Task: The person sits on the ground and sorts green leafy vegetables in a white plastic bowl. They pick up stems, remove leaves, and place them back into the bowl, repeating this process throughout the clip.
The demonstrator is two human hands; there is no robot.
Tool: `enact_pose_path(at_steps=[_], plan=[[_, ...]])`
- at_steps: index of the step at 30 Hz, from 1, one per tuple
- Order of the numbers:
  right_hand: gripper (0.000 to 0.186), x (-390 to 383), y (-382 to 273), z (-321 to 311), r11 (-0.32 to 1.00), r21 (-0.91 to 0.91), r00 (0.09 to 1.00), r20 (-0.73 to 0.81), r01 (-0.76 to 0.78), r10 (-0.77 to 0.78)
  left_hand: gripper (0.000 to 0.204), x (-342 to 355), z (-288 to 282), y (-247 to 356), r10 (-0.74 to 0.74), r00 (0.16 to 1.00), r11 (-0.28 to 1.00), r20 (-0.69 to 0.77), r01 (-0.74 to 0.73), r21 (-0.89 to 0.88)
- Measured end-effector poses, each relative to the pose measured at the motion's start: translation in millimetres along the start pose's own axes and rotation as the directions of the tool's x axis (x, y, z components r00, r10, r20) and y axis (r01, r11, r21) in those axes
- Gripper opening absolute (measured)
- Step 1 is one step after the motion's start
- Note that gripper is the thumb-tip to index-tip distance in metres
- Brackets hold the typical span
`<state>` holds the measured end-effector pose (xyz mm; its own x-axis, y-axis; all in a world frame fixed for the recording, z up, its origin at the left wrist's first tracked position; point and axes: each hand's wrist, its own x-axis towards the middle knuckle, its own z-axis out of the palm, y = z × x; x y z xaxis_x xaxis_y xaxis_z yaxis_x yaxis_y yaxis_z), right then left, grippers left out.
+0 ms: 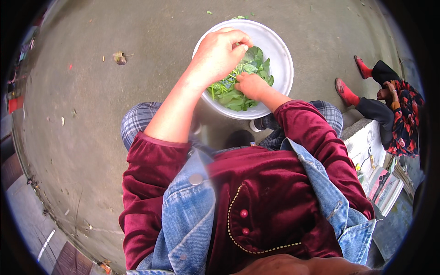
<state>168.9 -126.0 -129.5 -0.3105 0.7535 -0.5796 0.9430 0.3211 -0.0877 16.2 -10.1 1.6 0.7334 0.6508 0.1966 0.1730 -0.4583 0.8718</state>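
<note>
A wide, pale basin (pixel 283 73) holds a pile of leafy greens (pixel 229 98) with thin stems. My left hand (pixel 222 52) is raised over the top part of the basin, fingers curled and thumb pinched toward the index finger; whatever is between the fingertips is too small to make out. Lower and to the right, my right hand (pixel 251 86) reaches into the pile, its curled fingers gripping among the greens. My knees in plaid trousers flank the basin's near side.
At the right, another person (pixel 398 119) in red shoes and flowered top sits beside a white concrete edge (pixel 355 140) and a stack of flat items (pixel 385 188). A dry leaf (pixel 120 58) and scraps lie on the concrete ground (pixel 91 137). Clutter lines the far left rim.
</note>
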Motion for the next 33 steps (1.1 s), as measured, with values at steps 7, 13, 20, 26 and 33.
enact_pose_path(at_steps=[7, 13, 20, 26, 33], plan=[[0.031, -8, 6, 2, 0.997, 0.068, 0.999, 0.045, 0.022, -0.025, 0.013, -1, -2, 2, -0.012, 1.0, 1.0, -0.001, 0.012, 0.009], [0.028, -1, 12, 5, 0.994, 0.038, 0.963, 0.254, -0.1, 0.087, 0.014, -4, -4, 2, 0.028, 0.999, 0.999, -0.02, -0.027, 0.019], [0.022, 4, 23, -15, 0.968, 0.114, 0.974, -0.008, -0.226, 0.228, 0.014, -4, -6, 1, -0.016, 1.0, 1.0, -0.01, 0.016, -0.026], [0.019, 14, -4, -6, 0.995, 0.095, 0.999, -0.027, -0.044, 0.047, 0.014, -5, -5, 0, -0.024, 1.0, 1.0, -0.004, 0.024, -0.02], [0.015, -2, 39, -55, 0.416, 0.9, 0.834, -0.324, 0.127, 0.446, 0.015, -1, -5, 1, -0.037, 0.999, 0.999, -0.036, 0.036, -0.033]])
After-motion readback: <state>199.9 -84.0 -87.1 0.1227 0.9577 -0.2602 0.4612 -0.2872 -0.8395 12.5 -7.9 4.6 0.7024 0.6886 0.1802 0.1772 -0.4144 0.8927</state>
